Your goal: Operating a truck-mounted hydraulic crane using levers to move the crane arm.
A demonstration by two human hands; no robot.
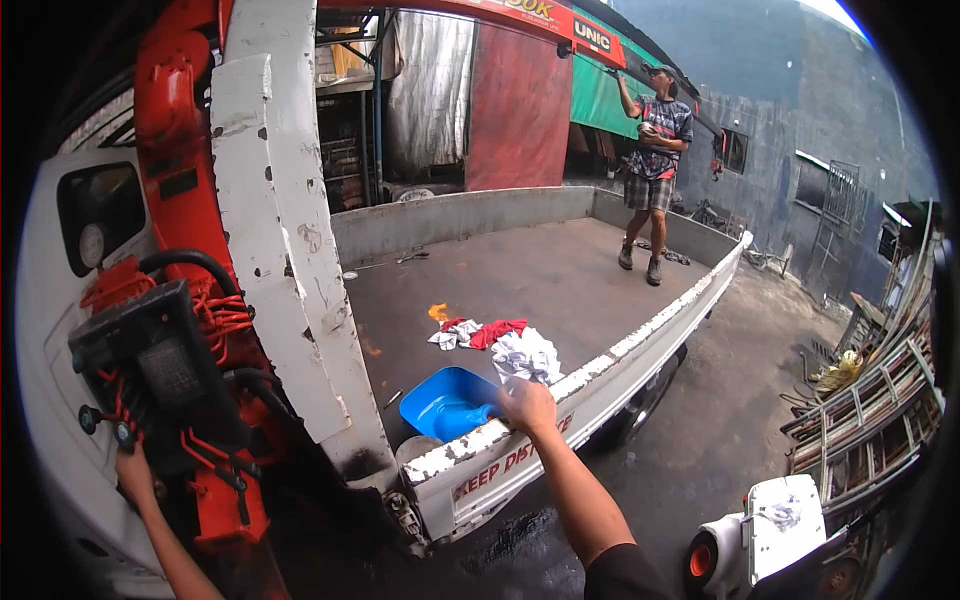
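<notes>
At the lower left, my left hand is closed at a black-knobbed control lever on the red crane's control stand; its fingertips are partly hidden. My right hand grips the chipped white top edge of the truck bed's side panel, fingers curled over the inner side. Just inside that panel sits a blue plastic basin with a blue object, perhaps a dipper, in it. White rags and a red cloth lie crumpled beyond the basin.
A person stands on the far bed, one arm raised to the red crane boom. A thick white post rises between my arms. Ladders and a white lidded box stand at the right. Loose tools lie on the bed.
</notes>
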